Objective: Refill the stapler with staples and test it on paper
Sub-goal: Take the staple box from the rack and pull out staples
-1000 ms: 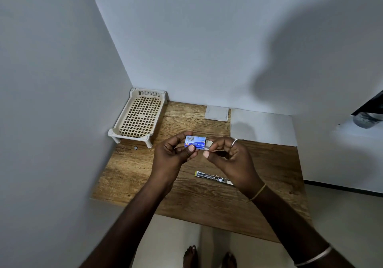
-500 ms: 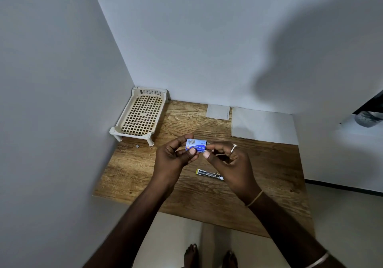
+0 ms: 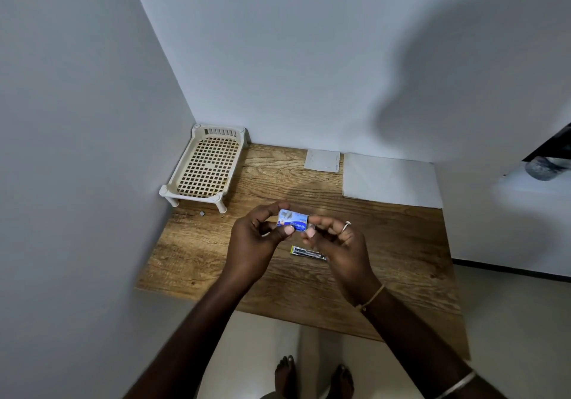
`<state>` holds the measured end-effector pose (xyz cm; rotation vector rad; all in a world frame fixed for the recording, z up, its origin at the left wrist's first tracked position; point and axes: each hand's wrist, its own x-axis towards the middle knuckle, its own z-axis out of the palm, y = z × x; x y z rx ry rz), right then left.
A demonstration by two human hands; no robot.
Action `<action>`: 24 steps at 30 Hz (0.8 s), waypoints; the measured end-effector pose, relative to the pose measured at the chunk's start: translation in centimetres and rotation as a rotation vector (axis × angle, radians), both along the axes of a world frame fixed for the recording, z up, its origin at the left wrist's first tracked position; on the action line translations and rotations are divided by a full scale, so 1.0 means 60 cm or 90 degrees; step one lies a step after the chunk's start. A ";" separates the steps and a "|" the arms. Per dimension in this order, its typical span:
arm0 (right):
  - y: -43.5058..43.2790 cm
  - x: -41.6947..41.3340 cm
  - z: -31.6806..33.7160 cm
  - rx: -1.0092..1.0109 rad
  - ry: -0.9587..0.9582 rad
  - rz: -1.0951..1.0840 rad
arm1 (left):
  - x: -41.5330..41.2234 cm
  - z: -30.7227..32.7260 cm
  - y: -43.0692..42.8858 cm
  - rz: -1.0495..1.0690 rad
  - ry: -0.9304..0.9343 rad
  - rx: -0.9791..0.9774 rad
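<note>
A small blue staple box is held above the wooden table by my left hand, thumb on its front face. My right hand pinches the box's right end, where a pale inner tray edge shows. Below my hands the stapler lies open and flat on the table, dark with a yellow end; my right hand hides its right part. A large white paper sheet lies at the back right of the table, and a smaller one beside it.
A cream plastic mesh tray on short legs stands in the back left corner against the walls. A tiny dark scrap lies in front of it. White walls close the left and back. My bare feet show below the table's near edge.
My hands with the box have drifted slightly lower and closer to me. The right fingers have closed in on the box's right end, and less of the inner tray shows.
</note>
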<state>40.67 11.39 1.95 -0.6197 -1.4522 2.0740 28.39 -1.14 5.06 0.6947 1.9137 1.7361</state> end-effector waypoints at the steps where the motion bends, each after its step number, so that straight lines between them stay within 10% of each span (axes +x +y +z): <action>1: -0.001 0.000 -0.004 -0.021 0.004 0.002 | 0.000 -0.001 0.000 -0.001 0.020 -0.011; 24: 0.012 0.013 -0.042 0.172 -0.140 -0.015 | -0.002 -0.079 -0.016 -0.031 -0.045 -0.016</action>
